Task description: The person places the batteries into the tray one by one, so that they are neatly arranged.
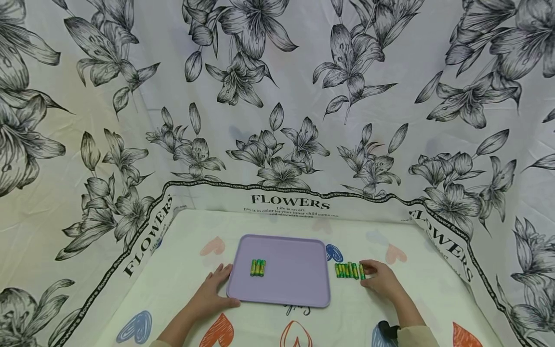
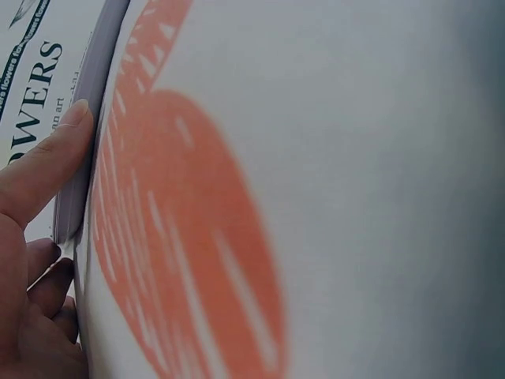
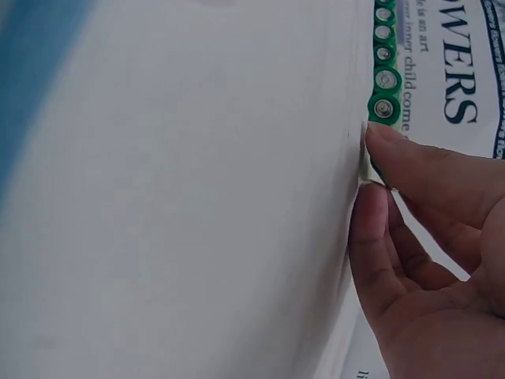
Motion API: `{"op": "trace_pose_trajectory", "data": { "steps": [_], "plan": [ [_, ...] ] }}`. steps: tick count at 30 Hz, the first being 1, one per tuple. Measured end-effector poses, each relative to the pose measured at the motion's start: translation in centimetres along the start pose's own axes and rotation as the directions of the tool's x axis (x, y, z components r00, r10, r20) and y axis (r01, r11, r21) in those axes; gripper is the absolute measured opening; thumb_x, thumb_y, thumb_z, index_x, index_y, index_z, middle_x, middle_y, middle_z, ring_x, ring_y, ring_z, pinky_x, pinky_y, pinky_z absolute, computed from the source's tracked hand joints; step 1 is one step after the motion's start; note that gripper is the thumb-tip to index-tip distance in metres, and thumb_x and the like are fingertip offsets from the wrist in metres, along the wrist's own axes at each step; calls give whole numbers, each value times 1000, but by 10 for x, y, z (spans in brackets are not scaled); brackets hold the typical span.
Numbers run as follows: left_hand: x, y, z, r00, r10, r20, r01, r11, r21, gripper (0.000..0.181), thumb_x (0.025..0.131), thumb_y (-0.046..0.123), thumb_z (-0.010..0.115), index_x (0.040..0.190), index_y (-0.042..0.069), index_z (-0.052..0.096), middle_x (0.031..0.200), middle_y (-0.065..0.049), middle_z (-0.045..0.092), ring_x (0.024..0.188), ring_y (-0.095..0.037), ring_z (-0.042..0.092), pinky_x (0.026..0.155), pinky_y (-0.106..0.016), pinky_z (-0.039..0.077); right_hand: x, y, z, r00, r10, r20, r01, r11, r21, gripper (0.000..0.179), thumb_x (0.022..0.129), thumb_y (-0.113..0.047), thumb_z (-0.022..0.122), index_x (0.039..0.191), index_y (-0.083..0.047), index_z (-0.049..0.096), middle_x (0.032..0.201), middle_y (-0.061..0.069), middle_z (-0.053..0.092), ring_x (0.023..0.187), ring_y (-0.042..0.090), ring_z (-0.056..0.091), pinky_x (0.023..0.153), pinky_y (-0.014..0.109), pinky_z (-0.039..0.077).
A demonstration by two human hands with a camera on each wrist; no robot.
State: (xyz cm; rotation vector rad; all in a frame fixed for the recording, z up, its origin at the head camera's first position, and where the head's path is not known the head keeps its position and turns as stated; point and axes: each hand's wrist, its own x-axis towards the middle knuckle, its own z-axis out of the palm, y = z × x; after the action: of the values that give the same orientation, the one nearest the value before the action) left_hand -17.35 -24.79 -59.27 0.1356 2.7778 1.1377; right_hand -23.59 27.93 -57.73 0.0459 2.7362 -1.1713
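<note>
Right hand (image 1: 381, 278) pinches an end battery (image 1: 362, 272); left hand (image 1: 212, 291) lies relaxed against the tray (image 1: 297, 270).
A fingertip nudge could roll the neighbouring batteries (image 1: 346, 270), lined up right of the tray; a tilt could scatter the three batteries (image 1: 258, 268) aboard.

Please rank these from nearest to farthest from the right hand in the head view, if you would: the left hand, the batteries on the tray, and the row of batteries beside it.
1. Row of batteries, right of the tray.
2. Three batteries, on the tray's left half.
3. Left hand, at the tray's near-left corner.
</note>
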Motion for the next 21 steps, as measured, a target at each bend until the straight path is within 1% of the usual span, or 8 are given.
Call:
{"op": "trace_pose_trajectory", "data": {
  "steps": [2, 4, 9, 12, 16, 19, 21],
  "plan": [
    [0, 0, 0, 1000, 1, 0, -1, 1000, -1, 116, 65, 58, 87, 158, 16, 35, 166, -16, 23, 152, -48, 12, 122, -67, 11, -1, 0, 0, 1000, 3, -6, -3, 1000, 27, 62, 77, 0, 81, 135, 0, 60, 118, 12, 68, 106, 28, 66, 88, 46, 57],
    [0, 0, 0, 1000, 1, 0, -1, 1000, 2, 116, 64, 58, 88, 158, 16, 35, 166, -16, 23, 152, -49, 12, 121, -68, 12, -2, 0, -1, 1000, -1, -12, 1, 999, 52, 63, 77, 2, 80, 136, 1, 59, 121, 15, 68, 107, 30, 67, 86, 44, 59],
    [1, 2, 0, 1000, -4, 2, 4, 1000, 4, 116, 64, 58, 88, 159, 17, 34, 167, -16, 22, 152, -49, 12, 121, -68, 12, -6, -5, -5, 1000, -7, -29, 10, 996, 86, 64, 76, 1, 82, 135, 3, 58, 125, 22, 66, 109, 34, 68, 84, 41, 61],
    [1, 3, 1, 1000, -4, 2, 4, 1000, 0, 116, 64, 57, 88, 158, 17, 34, 167, -16, 22, 152, -49, 12, 121, -68, 12, -7, -11, -7, 999, -13, -40, 18, 993, 113, 64, 76, -1, 83, 135, 3, 59, 123, 22, 66, 107, 32, 69, 82, 37, 61],
    [0, 2, 1, 1000, -7, -1, 7, 1000, 8, 116, 64, 57, 88, 158, 17, 34, 166, -16, 22, 152, -50, 12, 121, -69, 12, -7, -23, -5, 998, -44, -49, 51, 987, 150, 64, 76, -1, 83, 135, 4, 59, 120, 20, 68, 103, 28, 70, 77, 28, 60],
    [-1, 1, 1, 1000, -12, -3, 12, 1000, 14, 117, 63, 58, 88, 159, 17, 34, 167, -17, 21, 151, -52, 12, 119, -71, 13, -8, -34, -2, 997, -60, -54, 68, 985, 159, 63, 76, -1, 83, 134, 4, 59, 118, 19, 69, 102, 26, 69, 74, 26, 59],
    [-1, 1, 1, 1000, -15, -3, 15, 1000, 11, 117, 63, 58, 88, 159, 18, 34, 167, -17, 21, 151, -53, 11, 118, -72, 13, -8, -42, 0, 996, -58, -62, 67, 985, 159, 63, 76, -2, 83, 134, 3, 60, 117, 16, 69, 101, 25, 69, 72, 26, 59]
  ]
}}
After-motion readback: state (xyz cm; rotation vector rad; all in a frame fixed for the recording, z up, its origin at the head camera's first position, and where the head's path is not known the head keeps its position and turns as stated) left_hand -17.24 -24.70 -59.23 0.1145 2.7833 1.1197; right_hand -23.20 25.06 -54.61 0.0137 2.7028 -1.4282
